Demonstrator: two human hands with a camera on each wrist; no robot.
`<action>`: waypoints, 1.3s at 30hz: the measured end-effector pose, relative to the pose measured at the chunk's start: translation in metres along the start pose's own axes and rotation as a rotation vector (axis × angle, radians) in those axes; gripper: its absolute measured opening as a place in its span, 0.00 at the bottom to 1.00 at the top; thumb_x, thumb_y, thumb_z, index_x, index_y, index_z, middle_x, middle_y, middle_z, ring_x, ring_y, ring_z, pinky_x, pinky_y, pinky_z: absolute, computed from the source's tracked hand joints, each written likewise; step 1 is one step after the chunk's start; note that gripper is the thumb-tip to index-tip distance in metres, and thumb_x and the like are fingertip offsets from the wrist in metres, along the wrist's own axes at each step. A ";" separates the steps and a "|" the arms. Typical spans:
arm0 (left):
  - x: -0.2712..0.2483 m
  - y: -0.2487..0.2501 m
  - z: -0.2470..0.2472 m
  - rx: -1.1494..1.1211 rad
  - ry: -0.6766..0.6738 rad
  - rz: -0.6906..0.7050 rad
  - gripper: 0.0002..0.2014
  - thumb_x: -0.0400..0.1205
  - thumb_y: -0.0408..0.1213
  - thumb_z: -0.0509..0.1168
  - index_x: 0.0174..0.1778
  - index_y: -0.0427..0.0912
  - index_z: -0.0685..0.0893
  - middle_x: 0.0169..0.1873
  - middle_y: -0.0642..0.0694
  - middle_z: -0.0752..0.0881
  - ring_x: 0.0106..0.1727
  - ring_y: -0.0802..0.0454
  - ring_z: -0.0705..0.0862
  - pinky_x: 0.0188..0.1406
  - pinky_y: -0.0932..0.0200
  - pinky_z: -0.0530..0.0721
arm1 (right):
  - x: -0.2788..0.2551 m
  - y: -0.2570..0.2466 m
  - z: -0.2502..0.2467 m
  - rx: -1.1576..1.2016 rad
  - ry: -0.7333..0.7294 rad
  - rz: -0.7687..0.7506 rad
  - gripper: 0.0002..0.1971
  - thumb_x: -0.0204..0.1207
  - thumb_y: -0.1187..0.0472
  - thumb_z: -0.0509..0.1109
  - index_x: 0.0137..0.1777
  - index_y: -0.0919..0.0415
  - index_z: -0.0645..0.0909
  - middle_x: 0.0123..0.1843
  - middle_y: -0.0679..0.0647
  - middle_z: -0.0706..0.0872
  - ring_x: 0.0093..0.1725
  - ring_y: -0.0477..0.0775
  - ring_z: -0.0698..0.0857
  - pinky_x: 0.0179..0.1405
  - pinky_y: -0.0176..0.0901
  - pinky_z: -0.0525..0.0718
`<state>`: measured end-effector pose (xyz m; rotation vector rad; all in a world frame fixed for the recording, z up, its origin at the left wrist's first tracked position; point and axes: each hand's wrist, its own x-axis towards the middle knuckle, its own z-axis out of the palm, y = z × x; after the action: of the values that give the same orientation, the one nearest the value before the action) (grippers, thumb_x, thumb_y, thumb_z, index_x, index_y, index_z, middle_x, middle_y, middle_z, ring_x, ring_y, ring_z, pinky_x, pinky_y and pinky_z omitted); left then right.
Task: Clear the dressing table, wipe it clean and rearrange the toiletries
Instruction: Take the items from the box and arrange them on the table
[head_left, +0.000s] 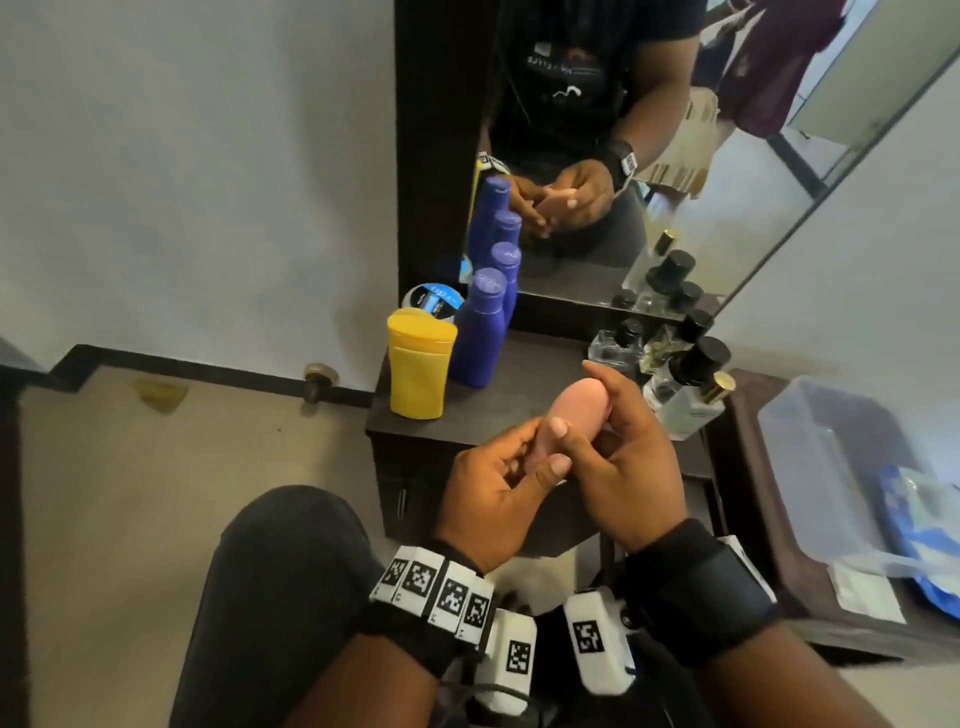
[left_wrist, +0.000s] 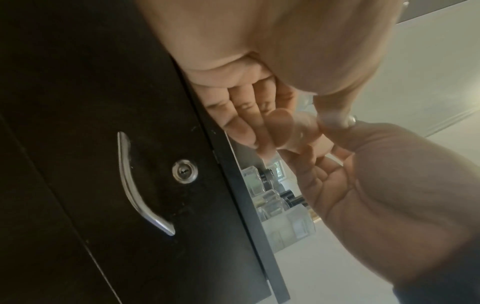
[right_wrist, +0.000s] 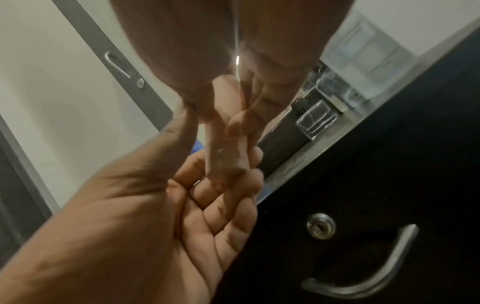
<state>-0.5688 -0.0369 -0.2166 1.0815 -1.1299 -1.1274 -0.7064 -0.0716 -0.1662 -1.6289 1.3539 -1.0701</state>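
Both hands' grip clamps 1 pink oval case (head_left: 575, 410): left hand (head_left: 498, 488) pinching its near end, right hand (head_left: 623, 452) wrapping the far end, long axis pointing away, above the tabletop (head_left: 524, 364) front edge.

You see a smooth matt pink piece (head_left: 576, 410), a matt yellow plastic bottle (head_left: 420, 371), clear glass perfume bottles (head_left: 615, 348), a dark matt tabletop (head_left: 530, 364) and a polished metal handle (left_wrist: 137, 185).

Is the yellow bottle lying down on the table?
No, the yellow bottle stands upright on the dressing table, right beside the blue bottles.
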 end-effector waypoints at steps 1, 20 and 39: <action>0.001 -0.002 -0.004 0.016 0.004 0.000 0.16 0.83 0.57 0.71 0.68 0.73 0.85 0.61 0.54 0.93 0.65 0.48 0.91 0.65 0.39 0.90 | 0.003 0.001 0.006 0.030 0.005 -0.003 0.26 0.77 0.63 0.81 0.72 0.44 0.79 0.59 0.51 0.89 0.49 0.46 0.92 0.47 0.40 0.90; 0.005 -0.008 -0.015 0.519 0.276 -0.011 0.33 0.79 0.52 0.67 0.83 0.51 0.79 0.38 0.45 0.94 0.35 0.59 0.88 0.45 0.62 0.88 | 0.037 0.032 0.042 0.117 -0.134 -0.021 0.18 0.75 0.68 0.82 0.58 0.48 0.85 0.50 0.56 0.93 0.52 0.61 0.92 0.55 0.60 0.92; 0.005 -0.003 -0.010 0.462 0.290 -0.081 0.33 0.79 0.54 0.67 0.83 0.52 0.78 0.22 0.57 0.87 0.32 0.62 0.90 0.52 0.52 0.93 | 0.044 0.039 0.039 0.071 -0.146 0.093 0.24 0.74 0.78 0.74 0.61 0.49 0.83 0.53 0.55 0.93 0.52 0.61 0.93 0.56 0.64 0.92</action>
<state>-0.5592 -0.0420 -0.2198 1.6044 -1.1473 -0.7498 -0.6800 -0.1196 -0.2105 -1.5461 1.2686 -0.9157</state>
